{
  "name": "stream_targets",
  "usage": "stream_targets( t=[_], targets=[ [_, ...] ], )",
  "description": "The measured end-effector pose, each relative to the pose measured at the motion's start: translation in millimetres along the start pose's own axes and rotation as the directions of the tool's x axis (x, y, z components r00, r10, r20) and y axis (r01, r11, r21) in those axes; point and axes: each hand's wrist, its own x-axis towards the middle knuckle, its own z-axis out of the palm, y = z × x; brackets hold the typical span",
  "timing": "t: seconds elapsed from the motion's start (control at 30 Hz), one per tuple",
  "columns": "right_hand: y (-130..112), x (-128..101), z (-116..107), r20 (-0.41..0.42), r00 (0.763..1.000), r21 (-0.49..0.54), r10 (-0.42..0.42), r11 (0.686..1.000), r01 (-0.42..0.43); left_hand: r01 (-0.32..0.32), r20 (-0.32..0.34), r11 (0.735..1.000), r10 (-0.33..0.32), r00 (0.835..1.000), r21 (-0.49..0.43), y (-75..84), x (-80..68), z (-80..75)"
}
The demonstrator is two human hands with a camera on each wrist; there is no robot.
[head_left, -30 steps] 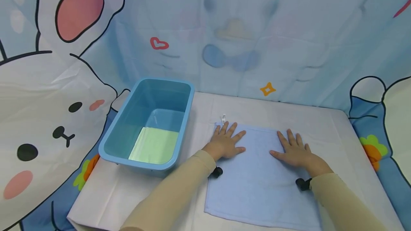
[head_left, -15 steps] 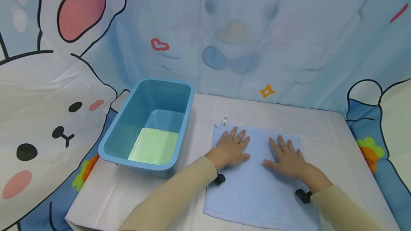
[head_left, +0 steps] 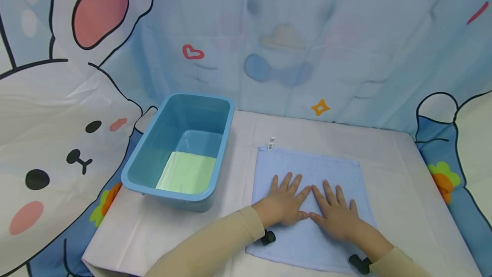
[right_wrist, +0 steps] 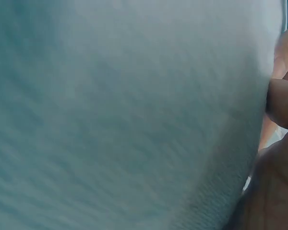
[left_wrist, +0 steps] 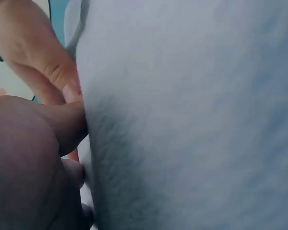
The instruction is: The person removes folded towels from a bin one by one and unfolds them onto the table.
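Observation:
A light blue towel (head_left: 307, 166) lies spread flat on the white-covered table, a small white tag (head_left: 271, 142) at its far left corner. My left hand (head_left: 283, 203) rests palm down on the towel's middle, fingers spread. Beside it, my right hand (head_left: 338, 215) also lies palm down with straight, spread fingers. The two thumbs and index fingertips meet or nearly meet. In the left wrist view, the left hand (left_wrist: 29, 143) presses on the towel (left_wrist: 182, 115); the right wrist view shows the right hand (right_wrist: 278, 163) at the edge of the same cloth (right_wrist: 134, 120).
To the left stands a blue plastic basin (head_left: 128, 178) with a folded pale green cloth (head_left: 188, 172) in it. The white table cover (head_left: 403, 174) reaches back to a printed cartoon curtain (head_left: 346, 54). Small black wrist cameras (head_left: 359, 264) sit under the wrists.
Both hands have slid over the towel toward me and inward, from far apart near its upper part to side by side at its middle. The basin stays in place.

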Motion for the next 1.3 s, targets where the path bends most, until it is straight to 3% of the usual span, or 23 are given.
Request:
stream_targets(
  t=[0.17,0.5,0.83,1.03,1.3],
  targets=[
    [1,-12,12,-0.025,0.999,-0.023,0.022,0.999,-0.022,0.006,0.0,1.0,-0.006,1.0,-0.001,-0.1,-10.9,6.4],
    [10,-35,32,-0.062,0.998,0.044,0.021,0.999,-0.019,0.007,0.006,0.999,-0.006,1.0,-0.034,-0.1,-36.7,22.0],
    [5,-51,43,-0.072,0.993,0.072,0.091,0.994,-0.085,-0.042,0.018,0.994,0.044,0.999,-0.1,-7.0,-60.9,33.6],
    [1,-56,47,-0.02,0.987,0.073,0.161,0.984,-0.159,-0.062,0.019,0.99,0.065,0.998,-0.13,-10.6,-72.2,39.4],
    [-8,-64,54,0.066,0.96,0.031,0.271,0.961,-0.273,-0.09,-0.003,0.984,0.091,0.996,-0.153,-13.8,-88.6,46.1]
  ],
)
